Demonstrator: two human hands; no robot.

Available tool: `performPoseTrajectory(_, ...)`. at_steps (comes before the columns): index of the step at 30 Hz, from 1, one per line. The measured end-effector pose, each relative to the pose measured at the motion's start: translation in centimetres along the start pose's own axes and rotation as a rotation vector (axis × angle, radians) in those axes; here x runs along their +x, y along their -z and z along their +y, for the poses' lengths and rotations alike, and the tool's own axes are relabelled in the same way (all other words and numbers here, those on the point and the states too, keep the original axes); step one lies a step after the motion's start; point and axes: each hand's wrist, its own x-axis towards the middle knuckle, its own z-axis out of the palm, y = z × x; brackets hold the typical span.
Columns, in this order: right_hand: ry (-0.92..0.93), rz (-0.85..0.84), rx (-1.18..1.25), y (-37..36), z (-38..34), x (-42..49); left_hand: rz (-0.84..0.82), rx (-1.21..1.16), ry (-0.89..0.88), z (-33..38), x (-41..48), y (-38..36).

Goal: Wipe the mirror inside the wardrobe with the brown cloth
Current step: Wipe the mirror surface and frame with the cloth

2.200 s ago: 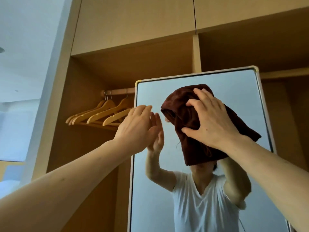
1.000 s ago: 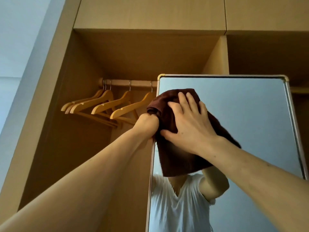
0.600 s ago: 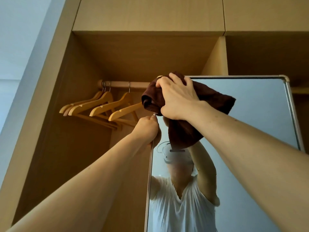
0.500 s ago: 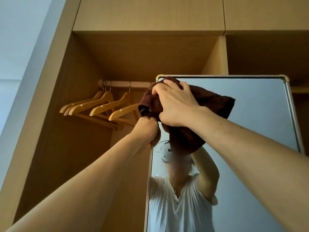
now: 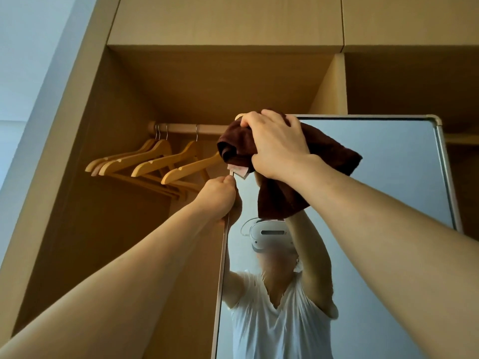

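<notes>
The brown cloth (image 5: pixel 282 200) now sits up at the top left corner of the mirror (image 5: pixel 388 182), where 2 seconds ago it lay lower, on the middle of the glass. The right hand (image 5: pixel 277 146) no longer lies flat with spread fingers – it curls over the bunched cloth, gripping it and pressing it to the corner, with 1 loose end hanging down the glass. The left hand (image 5: pixel 217 196), open beside the frame back then, now grips the mirror's left edge (most likely to steady it). So the wiping seems to have reached the top edge – the wide glass to the right and below looks yet to be covered. Wooden hangers (image 5: pixel 155 161) hang just left of the cloth, inside the wardrobe (image 5: pixel 108 229)
</notes>
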Motion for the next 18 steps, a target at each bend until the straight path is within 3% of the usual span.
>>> performPoseTrajectory(7, -0.225, 0.040, 0.043, 1.2, 3.0, -2.5, -0.008, -0.018, -0.012, 0.1, -0.4, 0.3)
performPoseTrajectory(11, -0.327, -0.018, 0.055, 0.7, 1.4, -3.1, -0.026, -0.044, 0.003, 0.2, -1.0, 0.9)
performPoseTrajectory(18, -0.180, 0.019, -0.041, -3.4, -3.6, -11.4, -0.007, -0.189, 0.013, 0.3, -1.9, 1.2)
